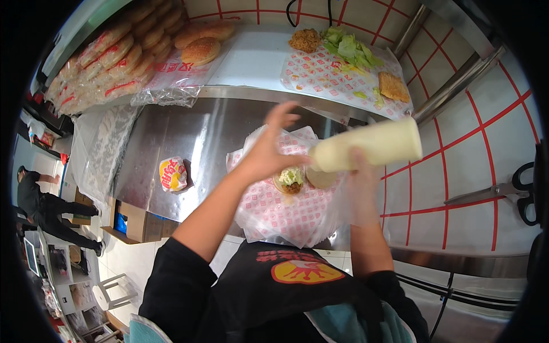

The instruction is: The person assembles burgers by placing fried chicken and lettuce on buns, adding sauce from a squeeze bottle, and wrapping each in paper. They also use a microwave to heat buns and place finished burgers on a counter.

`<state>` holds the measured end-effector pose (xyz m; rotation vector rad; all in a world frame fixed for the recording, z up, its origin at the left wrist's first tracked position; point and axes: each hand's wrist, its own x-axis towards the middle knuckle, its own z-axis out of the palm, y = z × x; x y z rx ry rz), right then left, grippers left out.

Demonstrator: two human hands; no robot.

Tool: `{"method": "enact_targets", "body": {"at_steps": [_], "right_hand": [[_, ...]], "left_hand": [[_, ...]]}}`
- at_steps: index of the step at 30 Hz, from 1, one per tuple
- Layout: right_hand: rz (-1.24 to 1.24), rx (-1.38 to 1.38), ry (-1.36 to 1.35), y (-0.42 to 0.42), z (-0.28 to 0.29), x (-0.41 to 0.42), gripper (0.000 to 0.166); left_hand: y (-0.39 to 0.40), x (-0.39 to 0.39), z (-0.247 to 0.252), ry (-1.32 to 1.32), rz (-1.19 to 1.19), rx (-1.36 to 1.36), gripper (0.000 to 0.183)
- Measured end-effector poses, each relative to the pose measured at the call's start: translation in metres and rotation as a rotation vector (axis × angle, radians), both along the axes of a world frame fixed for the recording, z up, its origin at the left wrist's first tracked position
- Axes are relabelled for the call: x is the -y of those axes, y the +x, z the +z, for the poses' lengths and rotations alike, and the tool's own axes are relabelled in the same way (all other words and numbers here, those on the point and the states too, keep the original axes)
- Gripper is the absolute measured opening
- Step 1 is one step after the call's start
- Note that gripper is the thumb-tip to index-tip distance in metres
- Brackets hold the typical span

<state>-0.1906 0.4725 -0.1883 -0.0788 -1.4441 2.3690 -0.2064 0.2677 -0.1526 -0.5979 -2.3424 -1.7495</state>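
Note:
My right hand (361, 188) grips a pale yellow squeeze bottle (372, 143), tilted nearly sideways and blurred. My left hand (272, 148) has its fingers spread, and its thumb tip lies close to the bottle's left end; whether they touch I cannot tell. Below the hands is a stack of printed wrapping paper (288, 216), its sheets fanned out. On it, a bun half carries fried chicken (293, 188) topped with shredded lettuce and pale sauce (291, 175). Beside that, partly hidden by the bottle, rests the other bun half (321, 179).
A wrapped burger (173, 174) sits on the steel counter (148, 141). The raised shelf (253, 55) holds bagged buns (103, 64), loose sesame buns (200, 51), lettuce (349, 47), fried chicken (304, 40) and a breaded patty (393, 86). Scissors (499, 190) hang at right. Another person (51, 206) stands far left.

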Motion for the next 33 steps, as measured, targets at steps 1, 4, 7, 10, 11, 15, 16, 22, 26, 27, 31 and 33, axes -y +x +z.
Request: {"method": "enact_targets", "body": {"at_steps": [1, 4, 7, 10, 11, 15, 16, 22, 26, 27, 31, 33], "right_hand": [[-0.046, -0.029, -0.198, 0.007, 0.001, -0.01, 0.036], [0.014, 0.183, -0.637, 0.017, -0.017, -0.028, 0.04], [-0.001, 0.447, -0.907, 0.024, -0.049, -0.03, 0.038], [-0.052, 0.481, -1.16, 0.018, -0.082, -0.05, 0.034], [-0.045, 0.448, -1.236, 0.02, -0.099, -0.062, 0.034], [0.082, 0.5, -1.494, 0.028, -0.126, -0.107, 0.064], [0.107, 0.495, -1.559, 0.029, -0.127, -0.117, 0.068], [-0.035, 0.472, -1.447, 0.032, -0.106, -0.126, 0.049], [-0.075, 0.399, -0.122, 0.051, -0.176, -0.092, 0.045], [-0.079, 0.447, 0.113, 0.053, -0.174, -0.073, 0.045], [-0.072, 0.655, 0.917, 0.008, -0.108, -0.015, 0.049], [0.02, 0.603, 1.323, -0.014, -0.125, -0.022, 0.047]], "left_hand": [[0.0, 0.026, -0.007, -0.035, 0.101, 0.057, 0.077], [0.015, 0.121, -0.121, -0.22, 0.617, 0.258, 0.046], [0.058, 0.154, -0.198, -0.704, 0.577, 0.448, 0.047], [0.071, 0.138, -0.205, -0.794, 0.579, 0.498, 0.048], [0.07, 0.132, -0.199, -0.783, 0.579, 0.543, 0.048], [0.07, 0.126, -0.194, -0.747, 0.74, 0.391, 0.043], [0.066, 0.125, -0.186, -0.709, 0.758, 0.447, 0.044], [0.062, 0.139, -0.192, -0.374, 0.817, 0.45, 0.021], [0.056, 0.141, -0.188, -0.184, 0.798, 0.582, 0.024], [0.058, 0.134, -0.172, -0.135, 0.776, 0.623, 0.026], [0.063, 0.131, -0.149, -0.043, 0.686, 0.727, 0.028], [0.063, 0.131, -0.141, -0.005, 0.626, 0.755, 0.027]]}}
